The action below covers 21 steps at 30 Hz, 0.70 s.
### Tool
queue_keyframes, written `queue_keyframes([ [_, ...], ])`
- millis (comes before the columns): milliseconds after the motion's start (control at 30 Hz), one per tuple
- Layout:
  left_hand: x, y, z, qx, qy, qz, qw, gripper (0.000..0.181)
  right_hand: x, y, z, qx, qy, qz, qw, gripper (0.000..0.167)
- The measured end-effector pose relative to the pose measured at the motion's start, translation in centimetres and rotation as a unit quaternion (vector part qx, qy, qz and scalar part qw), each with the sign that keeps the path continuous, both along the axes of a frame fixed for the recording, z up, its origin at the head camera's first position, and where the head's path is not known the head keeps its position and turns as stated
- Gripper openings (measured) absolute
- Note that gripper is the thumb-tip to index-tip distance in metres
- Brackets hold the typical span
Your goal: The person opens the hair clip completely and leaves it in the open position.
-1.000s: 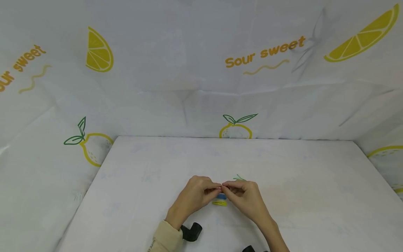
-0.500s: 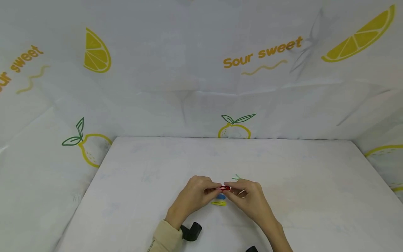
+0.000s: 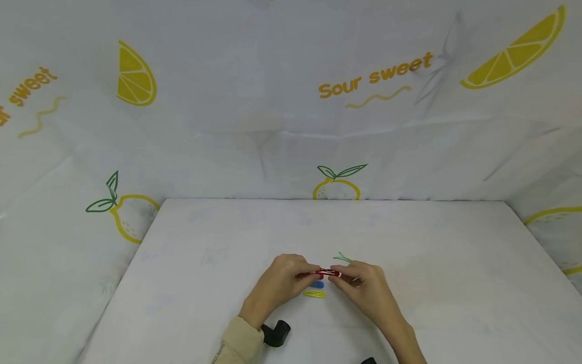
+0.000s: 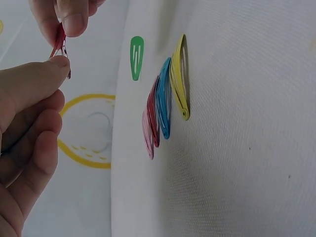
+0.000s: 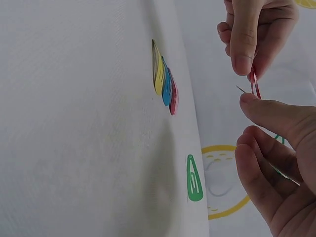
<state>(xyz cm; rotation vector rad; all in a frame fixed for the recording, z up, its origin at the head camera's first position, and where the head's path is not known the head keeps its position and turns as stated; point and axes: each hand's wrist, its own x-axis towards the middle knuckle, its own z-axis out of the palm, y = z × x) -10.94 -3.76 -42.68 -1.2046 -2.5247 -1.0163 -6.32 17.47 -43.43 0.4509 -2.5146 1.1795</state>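
Note:
Both hands hold a red snap hair clip (image 3: 328,272) just above the table, one at each end. My left hand (image 3: 285,275) pinches its left end between thumb and fingers; my right hand (image 3: 364,280) pinches the other end. In the right wrist view, a thin prong of the red clip (image 5: 256,85) stands apart from its frame. Under the hands, a yellow clip (image 4: 179,79), a blue clip (image 4: 164,98), another red clip (image 4: 152,111) and a pink clip (image 4: 146,131) lie side by side. Beyond them lies a green clip (image 4: 137,58), partly hidden by my right hand in the head view.
A white table (image 3: 204,242) spreads around the hands, with a lemon-printed cloth (image 3: 254,91) behind and at the sides. A black rounded piece (image 3: 277,333) sits by the left wrist. Another dark piece (image 3: 369,361) shows at the bottom edge.
My right hand has shifted slightly right, away from the left fingertips. More of the held red clip now shows between the hands. The left hand has hardly moved.

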Motion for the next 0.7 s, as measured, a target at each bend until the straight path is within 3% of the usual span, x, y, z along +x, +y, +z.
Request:
queue_keyframes([
  [333, -0.2, 1.0, 0.1, -0.051, 0.008, -0.001, 0.9986, 0.014, 0.2, 0.9, -0.4, 0.005, 0.011, -0.008, 0.9999, 0.019],
  [533, -0.7, 2.1, -0.7, -0.087, 0.044, -0.010, 0.9952, 0.009, 0.2, 1.5, -1.1, 0.010, 0.006, -0.021, 0.9997, 0.021],
  [700, -1.3, 3.2, -1.4, -0.142, 0.066, -0.008, 0.9876, 0.007, 0.0, 2.1, -1.6, 0.020, -0.016, -0.039, 0.9989, 0.022],
])
